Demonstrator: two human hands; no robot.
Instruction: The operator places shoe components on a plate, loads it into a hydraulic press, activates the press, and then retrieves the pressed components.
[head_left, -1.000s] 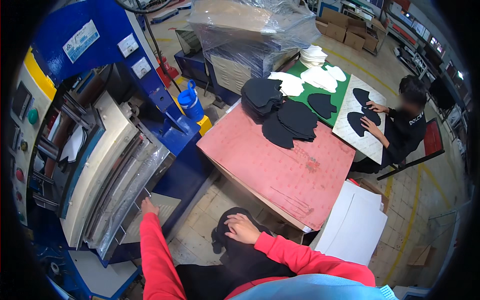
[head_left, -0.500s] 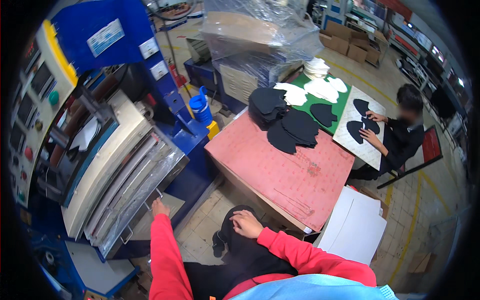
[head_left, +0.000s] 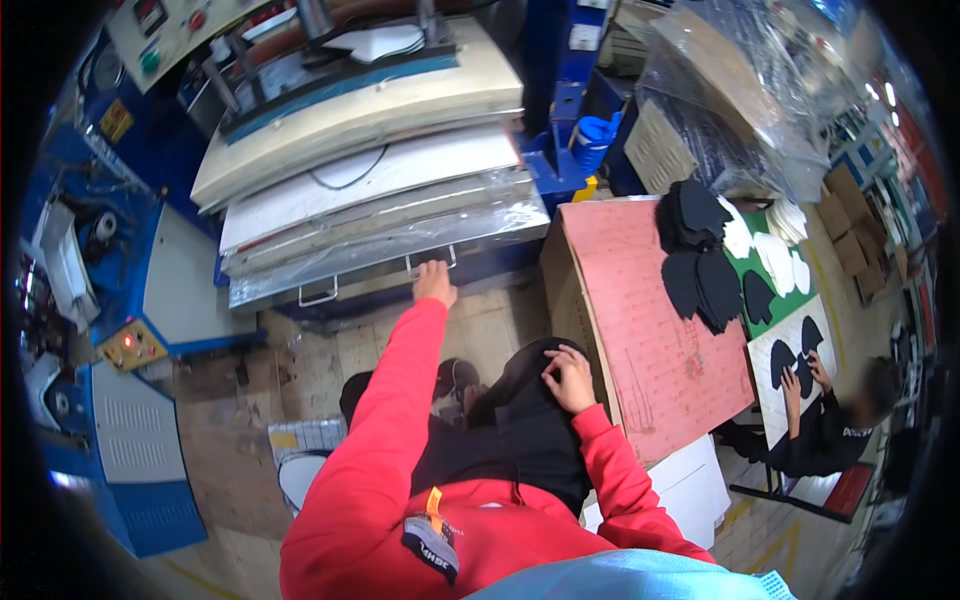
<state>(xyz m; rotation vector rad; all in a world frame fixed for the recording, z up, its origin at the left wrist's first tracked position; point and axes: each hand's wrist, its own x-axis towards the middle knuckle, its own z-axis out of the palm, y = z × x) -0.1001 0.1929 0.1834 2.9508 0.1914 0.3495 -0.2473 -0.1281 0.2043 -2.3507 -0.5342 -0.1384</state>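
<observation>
My left hand [head_left: 436, 284] reaches forward, its fingers hooked on a metal pull handle [head_left: 452, 258] at the front of the press. That handle belongs to the lowest metal tray [head_left: 390, 246], which has clear plastic film along its edge. A second pull handle [head_left: 319, 296] sits further left on the same tray. My right hand [head_left: 569, 380] lies on my right thigh in black trousers, holding nothing, with its fingers loosely apart. Above the tray, a white sheet [head_left: 440, 160] and a thick cream plate [head_left: 365, 118] are stacked in the press.
On my right is a pink-topped table [head_left: 655, 370] with stacked black cut pieces [head_left: 703, 285]. Beyond it a co-worker [head_left: 835, 430] handles black pieces on a pale board [head_left: 765, 375]. A blue machine cabinet [head_left: 150, 450] stands at left, and a blue jug [head_left: 593, 140] behind the table.
My view has swung left, so the press spans the upper middle and the table sits further right. My left hand stays at the handle; my right hand stays on my thigh.
</observation>
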